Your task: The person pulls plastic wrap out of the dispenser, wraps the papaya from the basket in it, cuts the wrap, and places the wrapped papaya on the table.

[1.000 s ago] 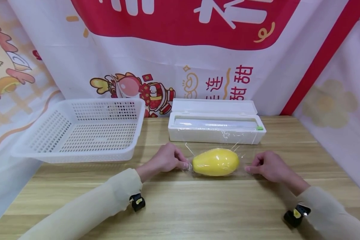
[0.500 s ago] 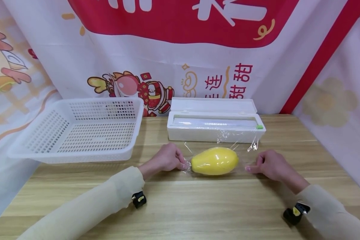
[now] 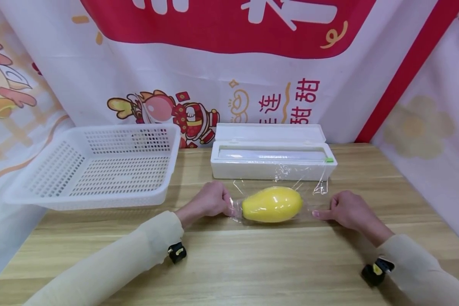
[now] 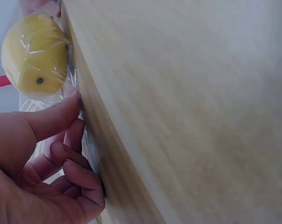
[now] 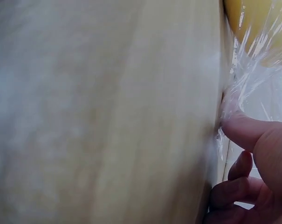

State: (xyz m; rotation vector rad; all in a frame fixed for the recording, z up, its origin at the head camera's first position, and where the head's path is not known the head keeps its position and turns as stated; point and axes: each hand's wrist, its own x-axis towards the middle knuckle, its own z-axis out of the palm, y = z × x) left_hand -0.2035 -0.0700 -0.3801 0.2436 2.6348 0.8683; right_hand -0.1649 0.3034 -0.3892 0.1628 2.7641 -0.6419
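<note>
A yellow papaya [image 3: 272, 205] lies on its side on the table, wrapped in clear cling film [image 3: 307, 201]. Its narrow end, with a dark stem spot in the left wrist view, points toward my left hand [image 3: 212, 199]. That hand pinches the film gathered at this end, thumb against the table. Off the broad end, my right hand [image 3: 349, 214] holds the twisted film with the thumb pressed down and the other fingers curled under; how firmly it pinches is partly hidden. In the right wrist view, film creases run from the papaya to the thumb.
Behind the papaya stands a white cling film box [image 3: 271, 170], lid up, a roll inside and a green slider at its right end. A white perforated basket [image 3: 99, 199] sits at the left. A printed cloth [image 3: 168, 63] hangs behind the wooden table [image 3: 252, 267].
The loose film near the box's right corner has shifted and now hangs there in a shiny fold. My left fingers have turned slightly at the film end. The papaya stays about where it was.
</note>
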